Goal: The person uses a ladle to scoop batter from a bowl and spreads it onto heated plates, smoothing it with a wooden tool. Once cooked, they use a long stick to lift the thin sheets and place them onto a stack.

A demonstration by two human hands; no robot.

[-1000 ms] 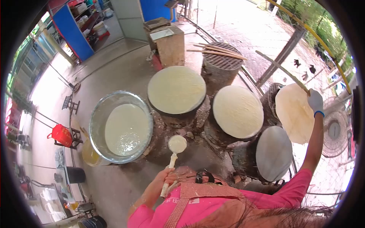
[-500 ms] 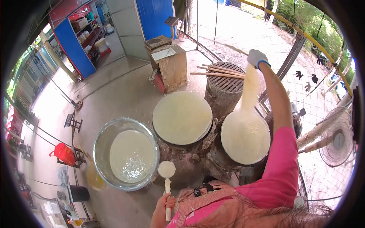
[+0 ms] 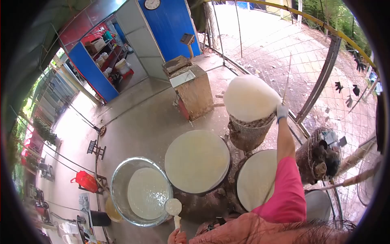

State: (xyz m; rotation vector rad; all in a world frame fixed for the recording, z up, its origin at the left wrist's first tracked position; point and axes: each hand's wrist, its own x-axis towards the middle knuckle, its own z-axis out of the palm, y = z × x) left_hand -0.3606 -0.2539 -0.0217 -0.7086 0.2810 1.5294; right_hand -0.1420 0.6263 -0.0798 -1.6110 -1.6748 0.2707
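Two hands, both yours, are busy. Your right hand (image 3: 282, 111), in a white glove, is curled around one long, thin wooden stick (image 3: 287, 78); the fingertips are hidden, so you cannot tell whether it also pinches anything else. One large, round, off-white sheet (image 3: 250, 97) is over the top of a rough, brown drum-shaped stand (image 3: 248, 134), its right edge at your glove; whether it touches the stand is unclear. Expect the sheet to be light, limp and easy to tear: best carried by its edge, spread along the stick. Your left hand (image 3: 177, 236) is wrapped around the pale handle of one round, cream-coated ladle (image 3: 173, 206), likely heaviest at the cup and slippery if wet; keep to the handle. The cup overlaps the rim of one wide, silvery metal basin (image 3: 120, 183) of creamy liquid. Counting on rightward: two flat, pale-yellow discs, a full disc (image 3: 198, 161) and a disc (image 3: 254, 179) partly behind your arm, then one bare grey round plate (image 3: 319, 205).
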